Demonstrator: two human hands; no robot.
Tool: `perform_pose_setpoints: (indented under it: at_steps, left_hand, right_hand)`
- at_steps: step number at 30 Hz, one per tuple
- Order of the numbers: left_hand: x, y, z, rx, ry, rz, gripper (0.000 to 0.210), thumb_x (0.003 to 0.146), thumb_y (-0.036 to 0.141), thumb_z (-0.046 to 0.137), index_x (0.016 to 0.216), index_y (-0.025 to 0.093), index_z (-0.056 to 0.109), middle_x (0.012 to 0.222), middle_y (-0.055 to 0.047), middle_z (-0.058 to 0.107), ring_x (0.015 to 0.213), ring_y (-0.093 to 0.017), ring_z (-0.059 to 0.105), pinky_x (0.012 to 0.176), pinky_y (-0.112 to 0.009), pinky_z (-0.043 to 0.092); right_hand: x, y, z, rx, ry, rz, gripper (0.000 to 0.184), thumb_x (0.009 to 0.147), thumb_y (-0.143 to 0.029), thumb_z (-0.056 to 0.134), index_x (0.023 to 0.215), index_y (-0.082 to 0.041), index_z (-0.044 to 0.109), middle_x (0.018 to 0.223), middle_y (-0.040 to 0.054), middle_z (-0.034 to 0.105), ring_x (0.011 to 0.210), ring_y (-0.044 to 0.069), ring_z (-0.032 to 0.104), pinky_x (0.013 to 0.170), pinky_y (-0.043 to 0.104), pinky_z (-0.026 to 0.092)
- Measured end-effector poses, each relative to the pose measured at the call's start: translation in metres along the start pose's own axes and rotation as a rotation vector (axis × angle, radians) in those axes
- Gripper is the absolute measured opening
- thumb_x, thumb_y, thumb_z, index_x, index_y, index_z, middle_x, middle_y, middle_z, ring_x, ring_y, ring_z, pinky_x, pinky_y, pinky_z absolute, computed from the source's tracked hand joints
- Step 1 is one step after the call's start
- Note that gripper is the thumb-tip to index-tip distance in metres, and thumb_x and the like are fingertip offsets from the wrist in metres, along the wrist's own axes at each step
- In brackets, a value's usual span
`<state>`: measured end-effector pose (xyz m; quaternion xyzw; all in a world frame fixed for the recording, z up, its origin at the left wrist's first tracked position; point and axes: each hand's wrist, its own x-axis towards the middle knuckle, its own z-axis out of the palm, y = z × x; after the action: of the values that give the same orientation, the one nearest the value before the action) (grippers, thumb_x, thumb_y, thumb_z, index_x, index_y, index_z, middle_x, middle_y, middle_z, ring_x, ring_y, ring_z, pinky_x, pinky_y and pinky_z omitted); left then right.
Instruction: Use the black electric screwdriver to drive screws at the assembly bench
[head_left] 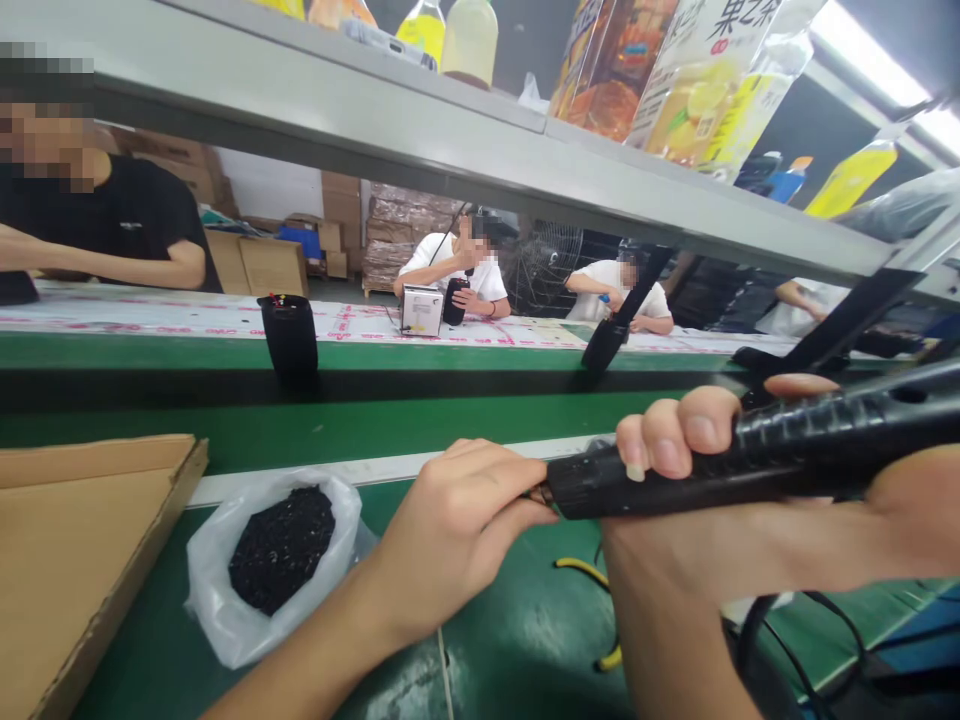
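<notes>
1. We stand at a green workbench in a factory hall, with a conveyor line beyond it and a grey shelf overhead.
2. Nearest us, our right hand is wrapped around a black power screwdriver, fingers curled over its ribbed barrel; the tool lies almost level, tip pointing left.
3. Our left hand meets the tool's tip, fingertips pinched closed there. What they pinch is hidden; we cannot tell.
4. Under the hands, a yellow cable and black cords lie on the bench.
5. To the left, an open clear plastic bag holds a heap of small black parts. Beside it sits a flat cardboard box.
6. Farther off, a black cylindrical speaker stands upright on the green conveyor belt.
7. Across the belt, other people sit at a white-covered table; one in a white shirt holds a dark item next to a small white box.
8. Overhead, the shelf carries bottles of yellow and orange drinks.
</notes>
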<state>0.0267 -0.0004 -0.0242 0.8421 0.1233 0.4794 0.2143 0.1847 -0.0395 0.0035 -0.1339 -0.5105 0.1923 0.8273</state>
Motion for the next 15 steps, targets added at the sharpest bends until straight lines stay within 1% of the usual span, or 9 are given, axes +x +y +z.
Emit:
perform_pose_setpoints:
  at_steps: [2, 4, 6, 8, 10, 11, 12, 13, 15]
  left_hand:
    - [-0.001, -0.001, 0.000, 0.025, -0.006, 0.029, 0.009, 0.088, 0.016, 0.064, 0.096, 0.014, 0.068, 0.090, -0.005, 0.073, 0.082, -0.016, 0.065, 0.077, -0.028, 0.050]
    - [-0.001, 0.000, 0.001, 0.043, -0.006, 0.037, 0.009, 0.089, 0.016, 0.064, 0.096, 0.014, 0.068, 0.091, -0.006, 0.073, 0.083, -0.017, 0.065, 0.078, -0.028, 0.050]
    - [0.000, 0.000, 0.000, 0.042, -0.011, 0.009, 0.008, 0.088, 0.017, 0.065, 0.094, 0.014, 0.069, 0.090, -0.005, 0.073, 0.083, -0.016, 0.065, 0.078, -0.027, 0.050]
    - [0.002, 0.000, -0.005, 0.031, -0.052, -0.065, 0.007, 0.085, 0.018, 0.069, 0.091, 0.015, 0.070, 0.087, -0.002, 0.074, 0.084, -0.016, 0.066, 0.079, -0.025, 0.050]
    - [0.003, -0.002, -0.015, 0.038, -0.138, -0.149, 0.022, 0.077, 0.026, 0.078, 0.097, 0.018, 0.071, 0.092, 0.000, 0.075, 0.089, -0.016, 0.067, 0.082, -0.024, 0.050]
    - [0.003, -0.003, -0.023, 0.059, -0.181, -0.181, 0.031, 0.074, 0.030, 0.081, 0.102, 0.020, 0.071, 0.095, 0.001, 0.075, 0.092, -0.016, 0.067, 0.083, -0.023, 0.050]
    - [0.003, -0.005, -0.032, 0.096, -0.194, -0.202, 0.035, 0.072, 0.032, 0.082, 0.104, 0.022, 0.071, 0.098, 0.002, 0.074, 0.091, -0.016, 0.068, 0.081, -0.023, 0.051]
    - [0.002, -0.006, -0.041, 0.147, -0.168, -0.223, 0.033, 0.072, 0.033, 0.082, 0.102, 0.024, 0.072, 0.095, 0.003, 0.075, 0.085, -0.015, 0.068, 0.077, -0.022, 0.051]
    - [0.000, -0.006, -0.060, 0.262, -0.009, -0.262, 0.017, 0.078, 0.031, 0.076, 0.095, 0.027, 0.074, 0.077, 0.006, 0.072, 0.064, -0.010, 0.063, 0.061, -0.021, 0.048]
  right_hand:
    - [0.003, 0.004, 0.008, -0.039, 0.078, -0.015, 0.053, 0.085, -0.064, 0.060, 0.105, -0.019, 0.041, 0.065, -0.0026, 0.031, 0.048, 0.009, 0.036, 0.042, 0.017, 0.036]
    - [0.007, 0.009, 0.017, -0.085, 0.173, 0.053, 0.053, 0.086, -0.063, 0.058, 0.102, -0.015, 0.044, 0.064, -0.0024, 0.030, 0.048, 0.006, 0.034, 0.044, 0.014, 0.035]
    - [0.010, 0.014, 0.026, -0.103, 0.217, 0.160, 0.055, 0.087, -0.064, 0.056, 0.097, -0.011, 0.047, 0.064, -0.0015, 0.031, 0.050, 0.004, 0.035, 0.046, 0.013, 0.036]
    - [0.012, 0.018, 0.032, -0.098, 0.220, 0.227, 0.056, 0.088, -0.065, 0.054, 0.094, -0.009, 0.048, 0.064, -0.0009, 0.032, 0.052, 0.005, 0.037, 0.048, 0.012, 0.036]
    - [0.013, 0.021, 0.035, -0.099, 0.199, 0.233, 0.057, 0.088, -0.066, 0.053, 0.093, -0.009, 0.047, 0.064, -0.0008, 0.033, 0.053, 0.005, 0.039, 0.048, 0.012, 0.037]
    - [0.013, 0.022, 0.035, -0.113, 0.175, 0.211, 0.058, 0.089, -0.066, 0.053, 0.093, -0.009, 0.046, 0.064, -0.0009, 0.034, 0.053, 0.005, 0.039, 0.048, 0.012, 0.037]
    - [0.013, 0.022, 0.034, -0.134, 0.145, 0.179, 0.058, 0.089, -0.067, 0.052, 0.095, -0.010, 0.045, 0.064, -0.0011, 0.034, 0.052, 0.005, 0.039, 0.047, 0.013, 0.037]
    - [0.012, 0.022, 0.032, -0.157, 0.116, 0.146, 0.057, 0.089, -0.066, 0.052, 0.097, -0.010, 0.044, 0.064, -0.0014, 0.034, 0.050, 0.005, 0.039, 0.046, 0.013, 0.038]
    - [0.012, 0.020, 0.027, -0.195, 0.070, 0.092, 0.056, 0.090, -0.066, 0.050, 0.101, -0.012, 0.039, 0.064, -0.0021, 0.035, 0.047, 0.006, 0.039, 0.043, 0.015, 0.038]
